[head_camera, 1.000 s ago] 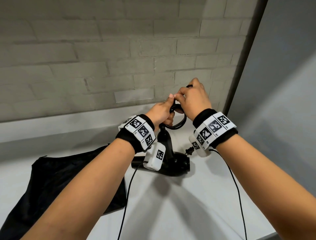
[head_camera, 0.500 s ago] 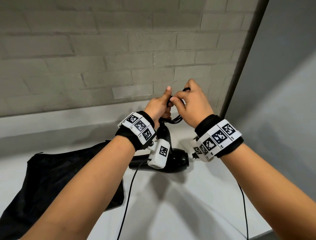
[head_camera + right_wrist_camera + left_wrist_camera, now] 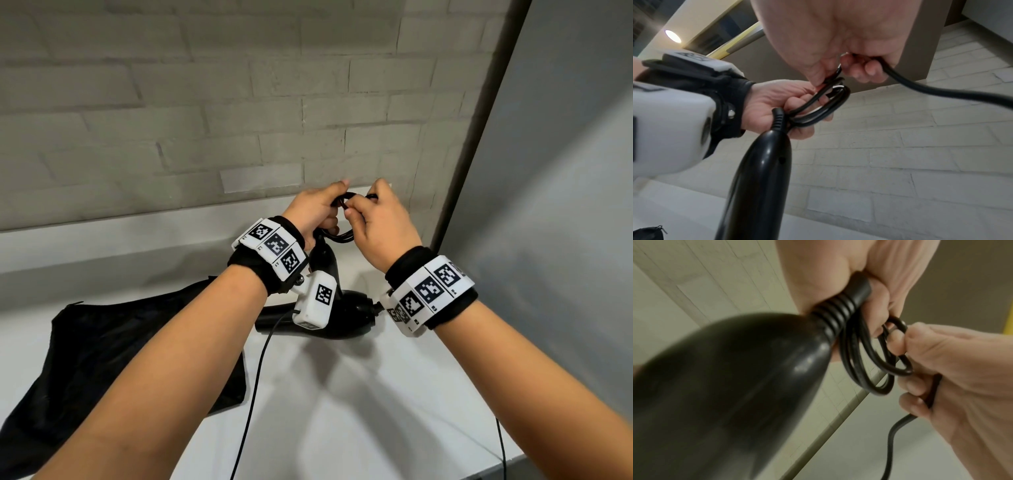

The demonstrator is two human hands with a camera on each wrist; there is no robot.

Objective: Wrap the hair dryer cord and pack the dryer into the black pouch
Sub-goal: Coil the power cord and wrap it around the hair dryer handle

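Cord (image 3: pixel 819 112) loops sit bunched at the tip of the dryer (image 3: pixel 346 310) handle, gripped there by the left hand (image 3: pixel 313 214), whose fingers curl round both loops and the ribbed cord collar. The right hand (image 3: pixel 380 224) pinches a loop between thumb and forefinger while its other fingers curl round the loose cord trailing away. The dryer rests body down near the far right corner of the table (image 3: pixel 359 394), handle up; the black pouch (image 3: pixel 102 349) lies flat toward the left edge
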